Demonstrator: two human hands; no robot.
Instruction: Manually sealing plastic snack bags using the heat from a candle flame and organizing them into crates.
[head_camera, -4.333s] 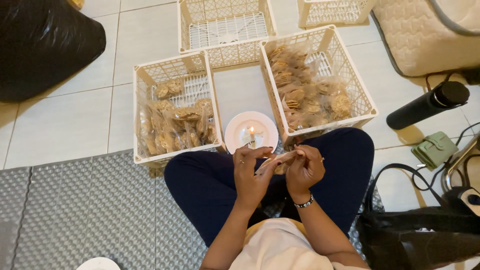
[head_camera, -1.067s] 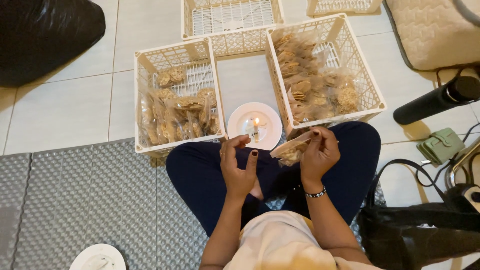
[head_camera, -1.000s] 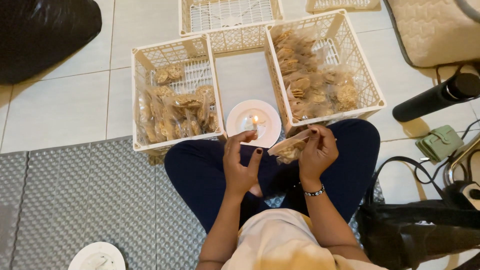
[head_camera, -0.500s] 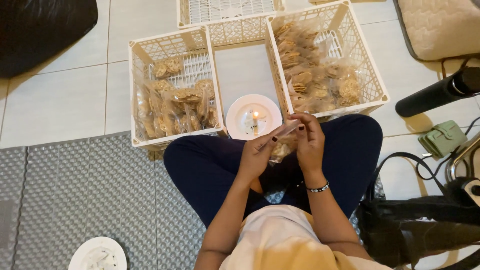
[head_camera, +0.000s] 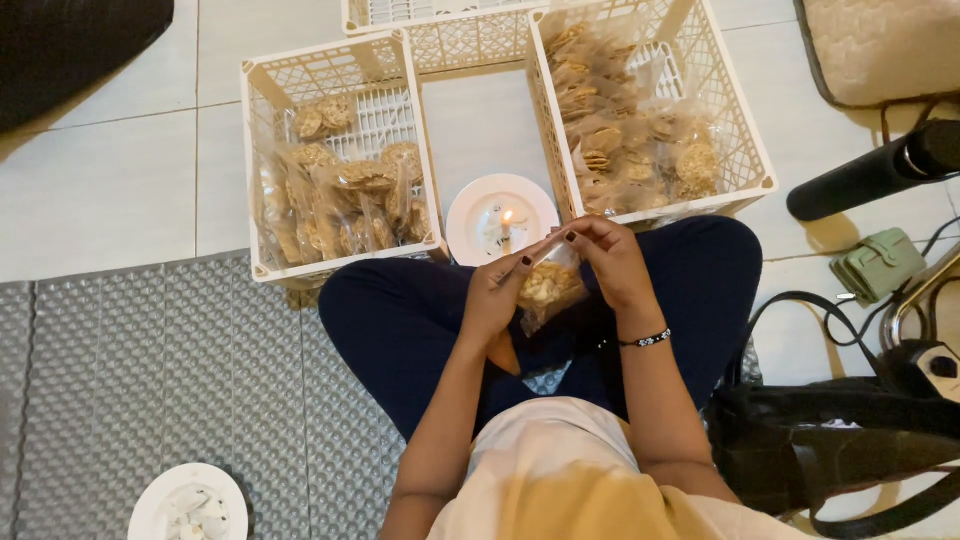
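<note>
Left hand (head_camera: 497, 295) and right hand (head_camera: 608, 258) both pinch the top edge of 1 clear plastic bag of round brown crackers (head_camera: 547, 288), held above the lap, its mouth stretched between the fingertips. Just beyond the bag: small white plate (head_camera: 474, 208) carrying 1 lit candle (head_camera: 506, 222), on the tiled floor. Far left: white plastic lattice crate (head_camera: 262, 170) with packed cracker bags. Far right: second white lattice crate (head_camera: 745, 130), likewise filled. Grey embossed foam mat (head_camera: 150, 380) lies near left.

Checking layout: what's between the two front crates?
Head view: a white plate with a lit candle lies between the left crate and right crate, on bare tile.
</note>
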